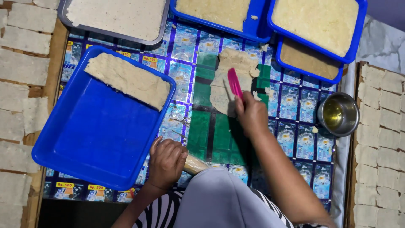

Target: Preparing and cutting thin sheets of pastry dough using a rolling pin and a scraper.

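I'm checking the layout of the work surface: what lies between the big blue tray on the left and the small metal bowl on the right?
In the head view, the flattened dough sheet lies there on the printed mat, with the right hand holding a pink knife on it.

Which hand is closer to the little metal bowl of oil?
Right. The right hand, holding a pink scraper, is just left of the metal bowl; the left hand is farther away, beside the blue tray.

A pink knife [234,83] rests tilted on a flattened, pale sheet of dough [231,80] spread across the printed mat.
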